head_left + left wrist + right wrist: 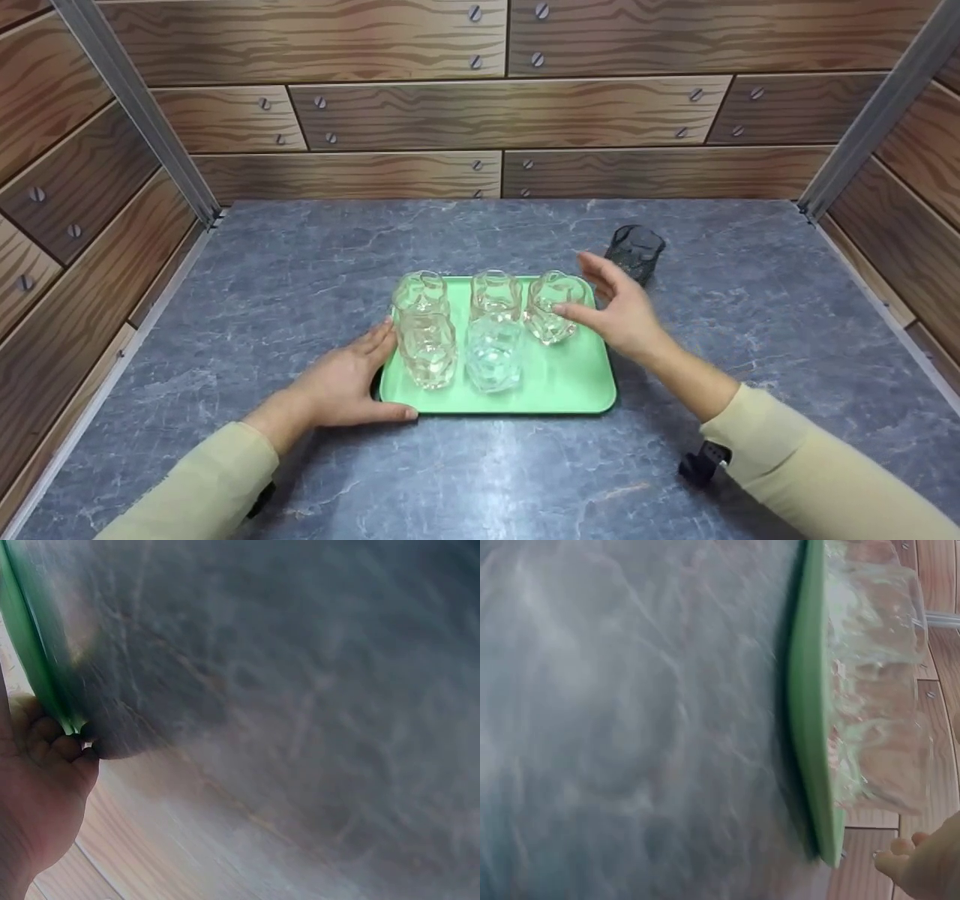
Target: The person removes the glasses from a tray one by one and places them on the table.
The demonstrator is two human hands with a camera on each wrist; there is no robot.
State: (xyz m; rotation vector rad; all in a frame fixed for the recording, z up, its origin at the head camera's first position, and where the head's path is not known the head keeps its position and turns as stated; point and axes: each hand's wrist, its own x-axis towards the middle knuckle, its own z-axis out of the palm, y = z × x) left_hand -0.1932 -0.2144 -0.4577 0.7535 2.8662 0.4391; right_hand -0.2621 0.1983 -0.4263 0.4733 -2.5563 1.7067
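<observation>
On the green tray (566, 382) stand several clear, wavy-sided glasses. Two are lined up at the left, a back glass (421, 291) and a front glass (427, 356). In the middle a clear glass (495, 291) stands behind a bluish glass (493, 358). My left hand (341, 386) rests against the tray's front left corner, fingers along the side and thumb along the front edge. Over the tray's back right part, my right hand (626, 311) is spread beside the right clear glass (551, 304), its thumb overlapping it in the head view; contact is unclear.
A dark grey glass (637, 251) stands on the marbled table (300, 247) just beyond my right hand, partly covered by it. Wood-patterned walls (495, 112) enclose the table at the back and both sides.
</observation>
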